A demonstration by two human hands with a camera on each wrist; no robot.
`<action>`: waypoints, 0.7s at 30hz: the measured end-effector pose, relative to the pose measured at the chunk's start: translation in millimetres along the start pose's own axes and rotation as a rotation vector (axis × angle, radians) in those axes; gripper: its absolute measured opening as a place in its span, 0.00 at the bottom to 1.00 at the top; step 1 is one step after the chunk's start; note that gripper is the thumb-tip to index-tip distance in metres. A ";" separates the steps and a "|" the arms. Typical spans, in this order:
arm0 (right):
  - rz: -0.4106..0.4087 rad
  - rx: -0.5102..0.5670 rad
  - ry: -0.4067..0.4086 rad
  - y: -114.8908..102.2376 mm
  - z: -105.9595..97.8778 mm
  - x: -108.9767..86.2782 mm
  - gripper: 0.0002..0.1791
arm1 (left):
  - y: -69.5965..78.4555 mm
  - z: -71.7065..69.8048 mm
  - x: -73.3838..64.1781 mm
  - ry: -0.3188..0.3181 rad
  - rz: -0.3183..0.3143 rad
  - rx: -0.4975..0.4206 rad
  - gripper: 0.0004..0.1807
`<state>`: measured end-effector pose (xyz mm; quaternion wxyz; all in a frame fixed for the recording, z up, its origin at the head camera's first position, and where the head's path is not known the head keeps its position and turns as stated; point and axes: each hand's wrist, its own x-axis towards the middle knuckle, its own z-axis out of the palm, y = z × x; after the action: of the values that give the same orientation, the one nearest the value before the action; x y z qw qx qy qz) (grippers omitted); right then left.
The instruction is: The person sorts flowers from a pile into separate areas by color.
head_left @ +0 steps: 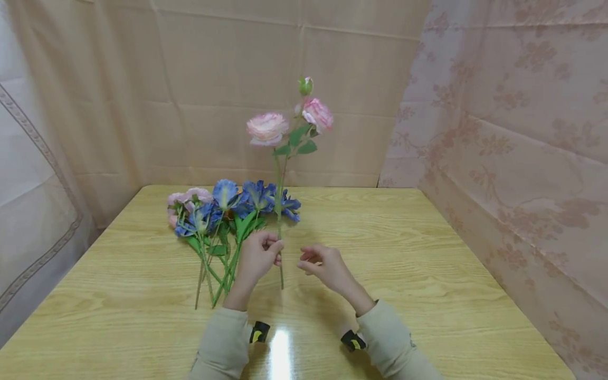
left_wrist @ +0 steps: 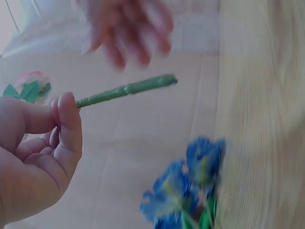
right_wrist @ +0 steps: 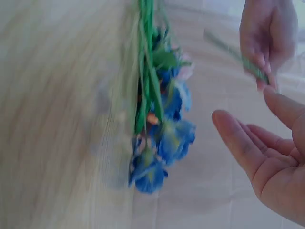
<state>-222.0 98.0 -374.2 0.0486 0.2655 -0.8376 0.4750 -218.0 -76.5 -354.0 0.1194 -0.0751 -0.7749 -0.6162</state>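
My left hand pinches the green stem of an artificial pink flower between thumb and fingers. The stem stands upright, with two pink-and-white blooms, a bud and green leaves at its top. In the left wrist view the lower stem sticks out past the fingertips. To the right of the stem, my right hand is held apart from it, fingers loosely bent around nothing. The right wrist view shows its thumb and fingers spread, with the left hand and stem beyond.
A bunch of artificial blue flowers with green stems lies on the wooden table, left of my left hand. Pale pink flowers lie at its far left. A beige curtain hangs behind the table, a patterned one at the right.
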 end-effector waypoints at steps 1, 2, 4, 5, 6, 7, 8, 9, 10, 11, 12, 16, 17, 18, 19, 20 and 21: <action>-0.014 0.038 -0.017 -2.3 1.3 -1.0 0.17 | 1.3 3.8 -0.9 -0.022 0.006 -0.024 0.03; -0.022 0.073 -0.032 -3.9 2.6 -1.9 0.16 | 2.0 7.5 -1.5 -0.038 0.016 -0.041 0.02; -0.040 0.114 -0.039 -6.1 4.8 -3.4 0.13 | 3.2 13.2 -2.5 -0.060 0.044 -0.069 0.02; -0.040 0.129 -0.036 -6.9 5.7 -4.1 0.12 | 3.4 15.5 -3.1 -0.065 0.059 -0.070 0.02; -0.039 0.146 -0.031 -7.3 6.6 -4.8 0.10 | 3.6 17.5 -3.6 -0.065 0.067 -0.069 0.02; -0.034 0.161 -0.026 -7.5 7.4 -5.3 0.09 | 3.4 19.3 -3.9 -0.064 0.071 -0.074 0.02; -0.027 0.181 -0.021 -7.1 8.1 -5.8 0.08 | 3.0 20.7 -4.1 -0.060 0.068 -0.068 0.02; -0.020 0.201 -0.016 -6.7 8.5 -6.3 0.07 | 2.4 21.9 -4.3 -0.055 0.067 -0.059 0.03; -0.011 0.218 -0.014 -6.2 9.0 -6.7 0.07 | 2.2 22.8 -4.8 -0.052 0.063 -0.054 0.03; -0.007 0.235 -0.014 -6.0 9.2 -7.1 0.06 | 1.9 23.5 -5.1 -0.050 0.060 -0.048 0.03; -0.004 0.249 -0.017 -5.7 9.3 -7.3 0.06 | 1.7 24.1 -5.3 -0.049 0.053 -0.040 0.03; -0.001 0.280 -0.033 -5.2 8.4 -8.3 0.07 | 2.5 25.9 -6.9 -0.052 0.064 -0.030 0.03; -0.008 0.278 -0.036 -4.9 8.0 -8.4 0.07 | 2.8 26.4 -7.2 -0.052 0.071 -0.029 0.03; -0.016 0.272 -0.039 -4.2 7.9 -8.4 0.07 | 3.0 27.0 -7.3 -0.050 0.077 -0.026 0.03; -0.027 0.264 -0.041 -3.5 7.7 -8.6 0.06 | 3.0 27.8 -7.4 -0.051 0.087 -0.026 0.03; -0.039 0.256 -0.042 -2.3 7.5 -8.6 0.06 | 2.8 28.6 -7.4 -0.051 0.092 -0.021 0.03; -0.049 0.244 -0.041 -1.6 7.2 -8.7 0.05 | 2.7 29.5 -7.6 -0.053 0.100 -0.014 0.03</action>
<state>-212.5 94.9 -379.8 0.0102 0.2994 -0.7677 0.5665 -212.8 -46.9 -359.9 0.1291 -0.1308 -0.7687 -0.6127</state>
